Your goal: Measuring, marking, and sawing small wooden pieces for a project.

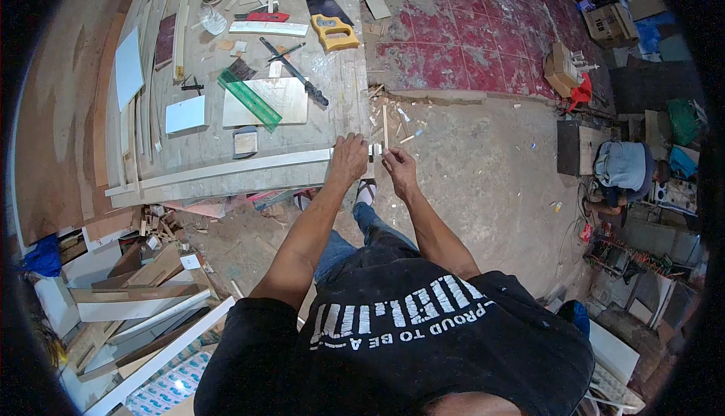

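Observation:
My left hand (350, 157) grips a long white strip (226, 170) at the near right corner of the wooden worktable (196, 129), fingers bent over it. My right hand (400, 167), just off the table's edge, pinches a thin upright wooden stick (385, 125) beside a small pale piece (376, 149) at the strip's end. Further back on the table lie a green ruler (249, 98) over a pale board (291, 106), a long dark tool (302, 80), a red tool (264, 16) and a yellow-handled handsaw (334, 32).
Wood offcuts (143, 295) pile at the lower left. Scraps litter the concrete floor (483, 174), which meets red tiling (476, 46) behind. Cardboard boxes (563, 68) stand at the right, where another person (623, 167) bends among equipment and clutter.

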The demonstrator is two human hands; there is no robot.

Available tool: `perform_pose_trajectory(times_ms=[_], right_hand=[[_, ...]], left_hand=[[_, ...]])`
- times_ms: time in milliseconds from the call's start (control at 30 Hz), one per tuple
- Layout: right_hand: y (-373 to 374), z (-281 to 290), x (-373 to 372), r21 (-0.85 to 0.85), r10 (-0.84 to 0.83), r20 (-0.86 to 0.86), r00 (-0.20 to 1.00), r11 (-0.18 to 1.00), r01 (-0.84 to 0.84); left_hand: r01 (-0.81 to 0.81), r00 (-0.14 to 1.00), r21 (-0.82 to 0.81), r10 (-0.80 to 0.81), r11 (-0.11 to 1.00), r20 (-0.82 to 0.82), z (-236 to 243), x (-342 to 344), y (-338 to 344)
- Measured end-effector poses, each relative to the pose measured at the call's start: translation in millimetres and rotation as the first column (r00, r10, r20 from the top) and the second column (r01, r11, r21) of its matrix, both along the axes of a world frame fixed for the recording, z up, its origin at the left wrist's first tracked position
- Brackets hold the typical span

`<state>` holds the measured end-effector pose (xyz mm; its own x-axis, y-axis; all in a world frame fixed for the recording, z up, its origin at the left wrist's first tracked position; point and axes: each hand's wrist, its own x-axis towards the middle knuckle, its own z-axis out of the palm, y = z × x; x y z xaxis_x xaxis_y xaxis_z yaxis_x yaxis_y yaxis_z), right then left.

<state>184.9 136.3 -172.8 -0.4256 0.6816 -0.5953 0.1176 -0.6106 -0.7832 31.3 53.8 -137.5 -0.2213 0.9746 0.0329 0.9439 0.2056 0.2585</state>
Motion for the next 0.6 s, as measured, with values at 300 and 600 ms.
perform_pose_trajectory(times_ms=[300,600], right_hand=[[-7,-3,4,0.062,0.008,-0.005,1.000,0.998,-0.007],[-6,3,2,0.072,0.005,0.016,1.000,0.997,-0.006]], left_hand=[[-0.023,1.000,0.033,0.023,0.999,-0.005,0,6,-7],[-0.031,1.000,-0.039,0.031,0.999,0.001,4,4,-5]])
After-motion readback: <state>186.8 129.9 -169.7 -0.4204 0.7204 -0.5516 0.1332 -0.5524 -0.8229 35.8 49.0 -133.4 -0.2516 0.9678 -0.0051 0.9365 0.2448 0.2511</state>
